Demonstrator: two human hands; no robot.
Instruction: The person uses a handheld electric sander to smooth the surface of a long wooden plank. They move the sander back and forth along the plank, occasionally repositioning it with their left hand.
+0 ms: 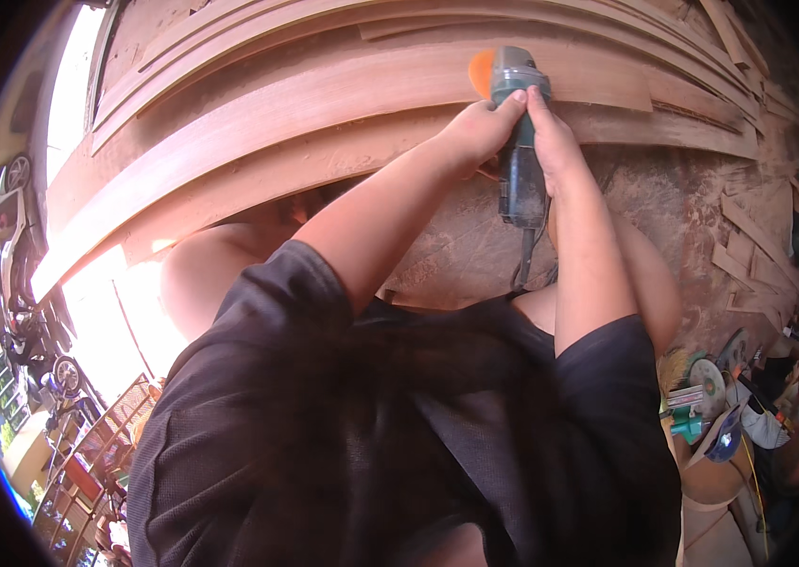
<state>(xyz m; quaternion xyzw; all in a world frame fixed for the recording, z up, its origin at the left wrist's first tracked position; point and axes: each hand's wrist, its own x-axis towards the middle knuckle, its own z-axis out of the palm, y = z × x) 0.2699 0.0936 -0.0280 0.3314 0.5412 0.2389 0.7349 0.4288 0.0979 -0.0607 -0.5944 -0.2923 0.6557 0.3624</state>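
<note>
green-and-black power grinder [521,175] | grey head [513,57] | orange disc [482,74] | dark cord [527,257]

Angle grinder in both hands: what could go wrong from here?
1. The left hand and right hand are bare on the angle grinder, near the orange disc; a slip could put fingers on it.
2. The cord trails from its rear between bare legs, so it might snag.
3. The disc sits over a wide board; a tilt might gouge it.

Daylight glares white at left; fisheye bends the boards [343,94]; corners fall black.
</note>
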